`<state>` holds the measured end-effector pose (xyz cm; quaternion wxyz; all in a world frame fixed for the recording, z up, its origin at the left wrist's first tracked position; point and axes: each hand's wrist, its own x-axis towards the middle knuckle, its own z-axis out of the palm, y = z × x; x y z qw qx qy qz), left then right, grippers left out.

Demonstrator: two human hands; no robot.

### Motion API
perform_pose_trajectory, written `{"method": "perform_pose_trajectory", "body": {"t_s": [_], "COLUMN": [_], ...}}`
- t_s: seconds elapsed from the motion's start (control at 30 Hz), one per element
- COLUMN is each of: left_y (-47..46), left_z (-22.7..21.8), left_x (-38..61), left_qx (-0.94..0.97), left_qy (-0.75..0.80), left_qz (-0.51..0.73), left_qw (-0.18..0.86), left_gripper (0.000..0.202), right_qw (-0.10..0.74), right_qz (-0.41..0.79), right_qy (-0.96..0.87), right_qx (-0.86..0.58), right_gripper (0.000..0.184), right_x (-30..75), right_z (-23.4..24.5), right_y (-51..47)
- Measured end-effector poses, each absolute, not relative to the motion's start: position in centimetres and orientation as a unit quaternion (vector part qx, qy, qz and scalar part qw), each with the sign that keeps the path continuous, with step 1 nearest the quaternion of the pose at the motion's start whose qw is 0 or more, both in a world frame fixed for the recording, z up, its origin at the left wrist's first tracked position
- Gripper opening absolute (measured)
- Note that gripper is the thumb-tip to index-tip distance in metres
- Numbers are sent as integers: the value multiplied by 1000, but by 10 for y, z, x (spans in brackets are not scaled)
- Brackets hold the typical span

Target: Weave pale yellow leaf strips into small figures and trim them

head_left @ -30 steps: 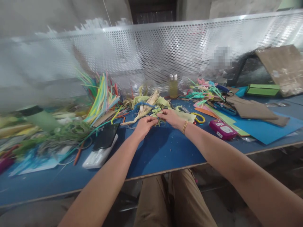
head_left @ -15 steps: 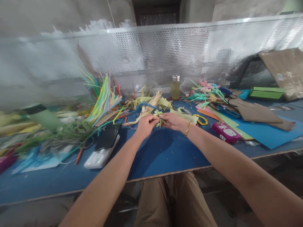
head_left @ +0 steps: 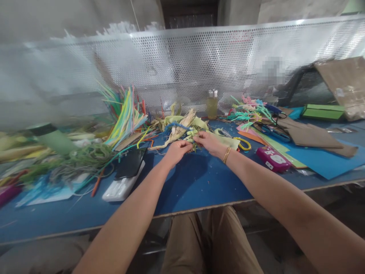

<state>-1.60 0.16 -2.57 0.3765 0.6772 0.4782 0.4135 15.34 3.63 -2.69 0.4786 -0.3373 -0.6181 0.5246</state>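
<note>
A small light green craft piece (head_left: 191, 133) with short stubby bits is held up over the blue table, close to its middle. My right hand (head_left: 209, 142), with a gold bracelet at the wrist, pinches it from the right. Fingers closed, my left hand (head_left: 180, 150) grips its lower end from the left; the fingertips hide most of that part. Just behind lie dried husk-like strips (head_left: 186, 121) and a fuzzy blue strand (head_left: 174, 125).
Left are colourful pipe cleaners (head_left: 125, 120), tangled green strands (head_left: 94, 154) and a black phone (head_left: 130, 163) on a white device. Rightward lie yellow-handled scissors (head_left: 244, 144), a purple box (head_left: 273, 159), blue paper (head_left: 327, 161) and cardboard (head_left: 313, 136). Behind are a bottle (head_left: 212, 104) and perforated metal panel (head_left: 194, 64).
My hands have drawn slightly apart, the right one shifting a little up. More of the light green craft piece shows above my fingers. The view has shifted slightly.
</note>
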Motion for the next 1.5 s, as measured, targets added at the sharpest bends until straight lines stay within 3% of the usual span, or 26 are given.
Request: {"method": "perform_pose_trajectory", "body": {"t_s": [0.27,0.5,0.9,1.13,1.5], "left_y": [5,4,6,3,7], "left_z": [-29,-31,-29,-30,-30], "left_x": [-16,-15,-18,-11,-14], "left_qx": [604,610,685,605,639], "left_qy": [509,529,517,509,497], "left_qz": [466,428,421,463,488], "left_qw": [399,407,293,401,326], "left_gripper": [21,20,23,16,18], "right_qw": [420,442,433,425,421], "right_qz": [560,561,548,586,599], "right_qy": [-612,-613,-610,-565,-580], "right_qx": [-367,-339,-374,-395,-358], "right_gripper": [27,26,20,22,23], "right_x": [155,154,152,153,152], "right_z": [-29,-36,-30,-25,-29], "right_y": [32,38,35,31,33]}}
